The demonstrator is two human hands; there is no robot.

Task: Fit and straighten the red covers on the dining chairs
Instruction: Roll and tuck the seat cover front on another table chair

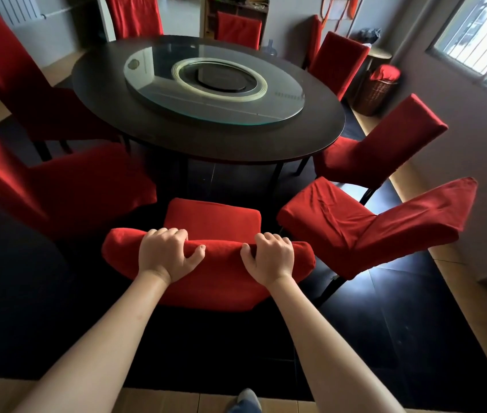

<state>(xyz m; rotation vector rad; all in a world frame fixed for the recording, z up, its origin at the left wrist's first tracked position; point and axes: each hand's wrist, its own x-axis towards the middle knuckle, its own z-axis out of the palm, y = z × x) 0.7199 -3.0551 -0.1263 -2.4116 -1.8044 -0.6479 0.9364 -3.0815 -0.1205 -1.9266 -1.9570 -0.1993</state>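
At six o'clock, nearest the camera, the left hand (167, 254) and right hand (270, 257) both grip the top of the near chair (212, 234), fingers curled over the far side of the backrest and thumbs on the near side, bunching the red cover (206, 281) between them. The cover looks like soft, light, stretchy cloth that will slide and wrinkle easily, so it is probably best taken at the top corners of the backrest and pulled down evenly, then tugged at the seat edge. At three o'clock the next chair (367, 231) has a creased seat and a loose, pointed top corner, and seems to need straightening. Beyond, at twelve o'clock, stands the round table (147, 126) with its glass turntable (215, 84), ringed by more covered chairs. No brand, label or writing is legible anywhere.
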